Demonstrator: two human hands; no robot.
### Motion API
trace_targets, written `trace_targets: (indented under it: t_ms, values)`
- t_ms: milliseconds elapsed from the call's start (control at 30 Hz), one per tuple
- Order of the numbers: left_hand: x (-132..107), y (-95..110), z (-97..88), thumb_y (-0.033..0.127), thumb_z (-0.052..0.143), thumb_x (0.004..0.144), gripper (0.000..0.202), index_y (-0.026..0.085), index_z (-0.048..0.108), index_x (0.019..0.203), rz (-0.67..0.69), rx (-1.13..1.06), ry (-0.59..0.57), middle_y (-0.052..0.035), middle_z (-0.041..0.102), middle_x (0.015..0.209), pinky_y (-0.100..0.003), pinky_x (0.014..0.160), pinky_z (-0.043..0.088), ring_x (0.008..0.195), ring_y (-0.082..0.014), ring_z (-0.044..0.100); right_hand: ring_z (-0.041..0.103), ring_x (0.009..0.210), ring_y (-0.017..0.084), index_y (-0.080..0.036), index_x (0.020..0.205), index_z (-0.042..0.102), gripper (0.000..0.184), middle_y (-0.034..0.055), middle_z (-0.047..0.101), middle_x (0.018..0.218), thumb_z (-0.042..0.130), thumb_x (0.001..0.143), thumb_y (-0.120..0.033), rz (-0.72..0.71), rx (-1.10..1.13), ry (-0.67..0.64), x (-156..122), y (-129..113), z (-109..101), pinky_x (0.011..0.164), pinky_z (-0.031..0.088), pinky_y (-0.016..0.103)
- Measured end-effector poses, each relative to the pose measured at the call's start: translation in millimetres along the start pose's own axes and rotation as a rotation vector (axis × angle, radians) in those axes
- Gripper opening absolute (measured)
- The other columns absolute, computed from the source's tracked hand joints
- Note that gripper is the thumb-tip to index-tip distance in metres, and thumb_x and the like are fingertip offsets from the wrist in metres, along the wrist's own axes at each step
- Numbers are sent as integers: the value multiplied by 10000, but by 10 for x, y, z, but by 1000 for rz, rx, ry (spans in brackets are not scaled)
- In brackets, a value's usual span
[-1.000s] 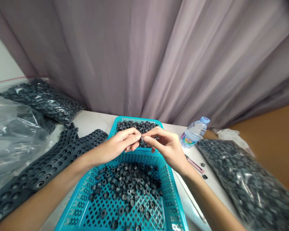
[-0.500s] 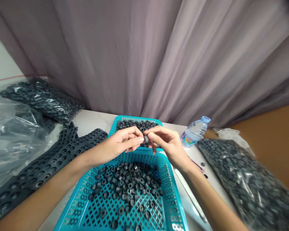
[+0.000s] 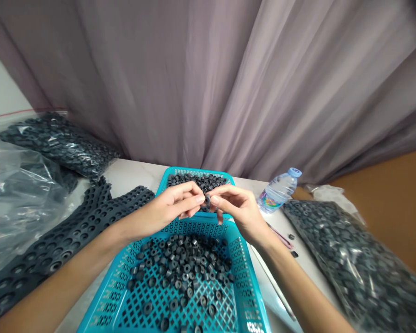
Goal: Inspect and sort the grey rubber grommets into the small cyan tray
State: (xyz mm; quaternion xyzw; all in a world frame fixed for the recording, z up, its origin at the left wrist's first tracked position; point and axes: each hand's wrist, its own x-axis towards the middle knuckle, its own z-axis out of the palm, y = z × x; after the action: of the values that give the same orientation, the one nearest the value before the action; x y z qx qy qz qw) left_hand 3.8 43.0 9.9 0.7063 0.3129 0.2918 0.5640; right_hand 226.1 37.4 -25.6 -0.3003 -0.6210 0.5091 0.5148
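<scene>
Between the fingertips of both hands is one small black rubber ring, with a hole showing in its face. My left hand pinches it from the left, thumb and forefinger closed. From the right, my right hand grips it with thumb and forefinger, the other fingers curled below. Both hands are above the gap between two teal baskets. The near basket holds many loose black rings, spread thinner towards the front. Partly behind my hands, the far basket is filled with similar pieces.
On the left lie perforated black rubber sheets and clear bags of black parts. To the right stand a water bottle, tilted in view, and a big bag of rings. Tweezers and two loose pieces lie near my right forearm.
My hands have drawn closer together. The ring has turned so its hole shows, and the right fingertips now press on it too. The baskets look the same.
</scene>
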Motion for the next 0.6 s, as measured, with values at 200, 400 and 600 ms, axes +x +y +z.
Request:
trace_targets:
  t_ms: [200, 400, 600]
  values:
    - [-5, -11, -12, 468, 581, 1046, 276, 208, 630, 965, 17, 35, -4, 53, 501, 777, -271, 654, 336, 710, -126, 438, 693, 715, 158, -195, 1027, 825, 160, 65, 789, 885, 810, 928, -319, 27, 36, -21, 7, 39, -1, 486, 561, 208]
    - [-26, 31, 16, 469, 581, 1048, 278, 211, 647, 969, 0, 39, -23, 52, 502, 770, -277, 663, 342, 712, -129, 442, 674, 653, 135, -191, 1050, 827, 171, 36, 757, 790, 807, 929, -310, 77, 77, -43, 15, 42, -46, 495, 554, 202]
    - [-17, -19, 34, 486, 510, 1078, 322, 206, 635, 980, 23, -98, -17, 42, 497, 779, -286, 676, 343, 717, -136, 425, 617, 585, 116, -181, 1044, 801, 200, 34, 744, 820, 790, 944, -354, 85, 3, -60, 2, 21, -59, 483, 515, 219]
